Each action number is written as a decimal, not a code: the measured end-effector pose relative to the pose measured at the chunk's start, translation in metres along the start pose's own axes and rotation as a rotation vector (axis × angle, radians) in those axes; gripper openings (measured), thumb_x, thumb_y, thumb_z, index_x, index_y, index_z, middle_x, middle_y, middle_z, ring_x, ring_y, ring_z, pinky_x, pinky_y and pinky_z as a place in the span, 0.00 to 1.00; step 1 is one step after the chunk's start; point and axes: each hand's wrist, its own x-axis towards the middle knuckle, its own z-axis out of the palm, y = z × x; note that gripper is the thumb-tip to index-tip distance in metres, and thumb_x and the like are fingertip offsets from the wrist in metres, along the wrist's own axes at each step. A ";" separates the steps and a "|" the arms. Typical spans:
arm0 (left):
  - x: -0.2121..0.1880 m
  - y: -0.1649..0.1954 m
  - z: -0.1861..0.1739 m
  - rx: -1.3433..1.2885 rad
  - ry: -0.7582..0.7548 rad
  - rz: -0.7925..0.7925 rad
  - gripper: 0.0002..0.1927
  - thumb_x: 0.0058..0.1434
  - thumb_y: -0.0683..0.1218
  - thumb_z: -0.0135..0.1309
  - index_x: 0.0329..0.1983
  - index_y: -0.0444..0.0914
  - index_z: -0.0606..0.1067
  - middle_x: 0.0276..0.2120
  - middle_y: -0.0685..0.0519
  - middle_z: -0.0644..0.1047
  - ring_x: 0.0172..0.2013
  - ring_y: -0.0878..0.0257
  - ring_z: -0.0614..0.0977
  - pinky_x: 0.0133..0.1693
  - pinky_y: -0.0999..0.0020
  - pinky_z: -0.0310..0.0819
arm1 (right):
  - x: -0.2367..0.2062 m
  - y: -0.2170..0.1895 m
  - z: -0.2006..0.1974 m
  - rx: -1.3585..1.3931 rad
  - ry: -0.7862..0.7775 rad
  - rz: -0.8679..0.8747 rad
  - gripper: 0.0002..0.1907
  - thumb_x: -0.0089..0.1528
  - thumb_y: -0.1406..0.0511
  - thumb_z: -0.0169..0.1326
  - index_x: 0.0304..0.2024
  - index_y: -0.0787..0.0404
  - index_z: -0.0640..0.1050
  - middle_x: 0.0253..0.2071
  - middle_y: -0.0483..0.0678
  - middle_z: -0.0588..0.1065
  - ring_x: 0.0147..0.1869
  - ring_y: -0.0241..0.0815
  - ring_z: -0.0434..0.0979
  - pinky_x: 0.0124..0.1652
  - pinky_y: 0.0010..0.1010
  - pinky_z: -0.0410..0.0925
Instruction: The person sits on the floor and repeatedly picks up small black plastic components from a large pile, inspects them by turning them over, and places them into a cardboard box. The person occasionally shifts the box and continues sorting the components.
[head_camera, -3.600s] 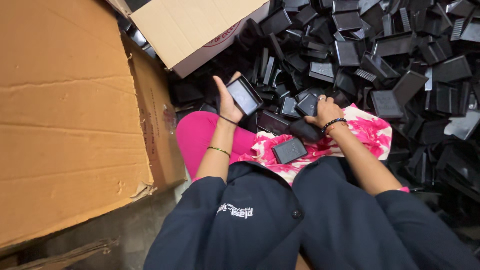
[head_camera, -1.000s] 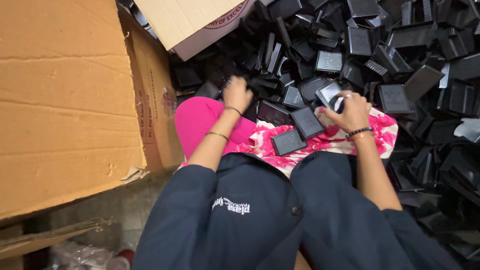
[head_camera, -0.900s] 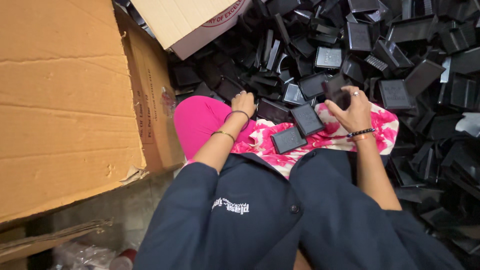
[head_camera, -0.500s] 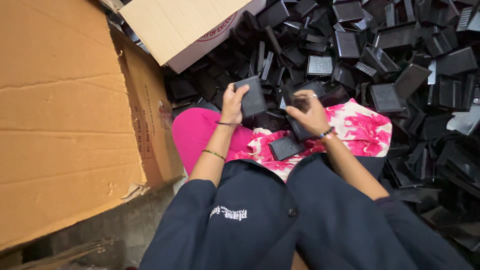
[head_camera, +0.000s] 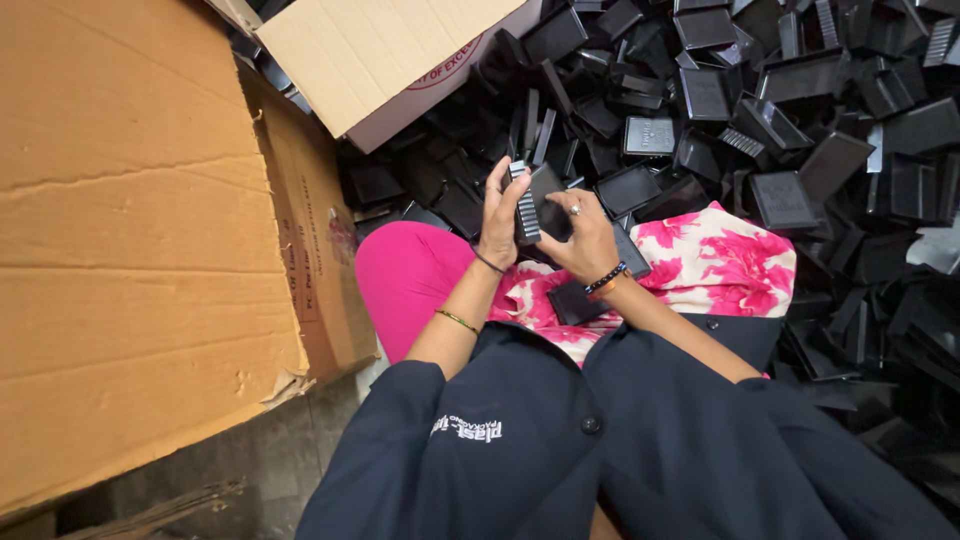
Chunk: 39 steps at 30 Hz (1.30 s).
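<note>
Head view, looking down over the person's lap. Far left: a large brown cardboard box wall (head_camera: 130, 250), its lower corner torn. Upper centre: a second cardboard box (head_camera: 385, 55), tilted, resting on the edge of the pile. Just right of the big box: a pink trouser leg (head_camera: 410, 275), with a floral pink-and-white cloth (head_camera: 720, 265) spread over the lap beyond it. Left hand (head_camera: 497, 215) is raised over the lap, fingers curled around a black ribbed plastic piece (head_camera: 524, 205), gripping it by its edge and holding it upright. Right hand (head_camera: 580, 235) is just beside it, fingers closed on a black flat plastic tray (head_camera: 548, 195) that touches the ribbed piece; both parts sit between the two hands, above the cloth. One more black tray (head_camera: 572, 302) lies on the cloth under the right wrist. Right and top: a deep pile of black plastic trays (head_camera: 800, 110), jumbled at all angles. Foreground: dark navy jacket sleeves (head_camera: 600, 450).
</note>
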 end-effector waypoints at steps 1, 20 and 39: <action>0.001 0.003 -0.001 -0.101 -0.018 -0.045 0.34 0.69 0.53 0.54 0.73 0.35 0.59 0.58 0.48 0.73 0.56 0.60 0.76 0.59 0.63 0.71 | 0.002 -0.003 -0.005 -0.019 0.010 -0.006 0.27 0.54 0.61 0.69 0.53 0.63 0.76 0.50 0.58 0.76 0.53 0.56 0.77 0.52 0.38 0.72; -0.012 0.001 0.016 -0.182 0.082 -0.209 0.44 0.67 0.72 0.36 0.71 0.35 0.66 0.56 0.49 0.77 0.54 0.59 0.79 0.58 0.64 0.73 | -0.002 -0.002 0.002 0.445 -0.159 0.366 0.29 0.54 0.61 0.71 0.53 0.66 0.76 0.44 0.48 0.79 0.48 0.33 0.80 0.48 0.27 0.74; -0.019 0.010 0.000 0.191 0.053 0.052 0.21 0.61 0.44 0.66 0.54 0.29 0.75 0.44 0.52 0.82 0.42 0.65 0.82 0.48 0.69 0.77 | -0.016 0.057 0.010 1.065 -0.201 0.652 0.21 0.62 0.72 0.62 0.55 0.70 0.71 0.49 0.53 0.77 0.49 0.38 0.80 0.48 0.30 0.76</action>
